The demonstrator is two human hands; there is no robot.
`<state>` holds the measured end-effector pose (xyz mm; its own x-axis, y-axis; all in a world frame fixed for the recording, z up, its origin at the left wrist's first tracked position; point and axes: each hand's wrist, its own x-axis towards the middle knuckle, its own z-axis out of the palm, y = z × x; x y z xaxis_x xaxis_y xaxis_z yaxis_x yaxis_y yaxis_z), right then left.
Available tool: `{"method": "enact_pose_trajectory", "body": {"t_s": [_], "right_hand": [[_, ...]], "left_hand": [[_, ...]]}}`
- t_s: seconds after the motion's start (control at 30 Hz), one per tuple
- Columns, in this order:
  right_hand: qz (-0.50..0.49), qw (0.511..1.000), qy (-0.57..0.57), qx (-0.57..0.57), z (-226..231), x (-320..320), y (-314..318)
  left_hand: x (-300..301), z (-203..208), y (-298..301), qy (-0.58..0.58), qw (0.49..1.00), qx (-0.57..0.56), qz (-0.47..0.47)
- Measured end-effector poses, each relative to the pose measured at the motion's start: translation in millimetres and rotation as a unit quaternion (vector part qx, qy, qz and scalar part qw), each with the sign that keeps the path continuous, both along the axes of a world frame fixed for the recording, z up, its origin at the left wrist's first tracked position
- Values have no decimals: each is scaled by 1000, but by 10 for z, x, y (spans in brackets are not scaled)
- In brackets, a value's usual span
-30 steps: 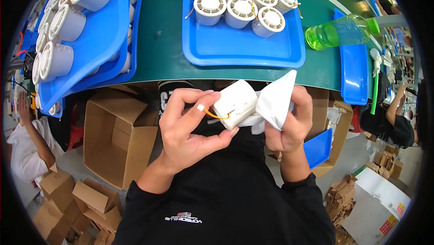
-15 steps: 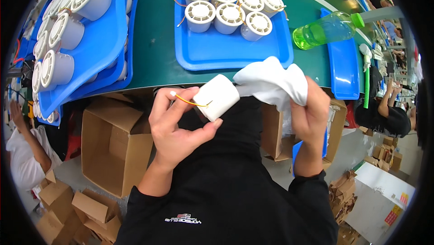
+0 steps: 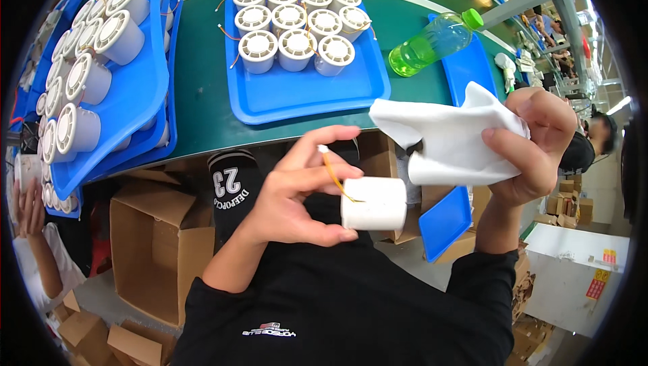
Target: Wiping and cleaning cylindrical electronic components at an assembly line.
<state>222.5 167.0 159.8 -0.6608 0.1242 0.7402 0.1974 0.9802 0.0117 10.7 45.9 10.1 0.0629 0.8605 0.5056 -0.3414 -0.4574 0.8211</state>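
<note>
Held white cylinder (image 3: 374,205) off near side of green table (image 3: 202,89), low in middle. Gripped at left end only by left hand (image 3: 287,201), with thumb below and a finger above, parted to cylinder's width, index lifted clear. Judged a drop likeliest, from so few fingertips on smooth-looking wall. Noted thin wire (image 3: 331,169) standing up beside fingers; could snag on cloth or get tugged at its root. Pinched white cloth (image 3: 466,140) in right hand (image 3: 533,150), with fingers closed, right and slightly far of cylinder; couldn't tell if touching. Farther off, saw blue tray (image 3: 310,99) with white units (image 3: 295,43), then green-capped bottle (image 3: 432,45) to right; could get knocked by a wide right-hand swing.
</note>
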Motion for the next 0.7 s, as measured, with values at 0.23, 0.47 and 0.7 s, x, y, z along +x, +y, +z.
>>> {"method": "enact_pose_trajectory", "body": {"t_s": [0.23, 0.47, 0.7], "right_hand": [[-22, 939, 199, -279, -364, 44, -60], [212, 609, 293, -706, -748, -41, -187], [162, 654, 304, -673, -828, -106, -231]], "left_hand": [[199, 93, 124, 41, 999, 27, 0], [241, -24, 102, -82, 989, -64, -110], [178, -35, 73, -118, 982, -52, -135]]}}
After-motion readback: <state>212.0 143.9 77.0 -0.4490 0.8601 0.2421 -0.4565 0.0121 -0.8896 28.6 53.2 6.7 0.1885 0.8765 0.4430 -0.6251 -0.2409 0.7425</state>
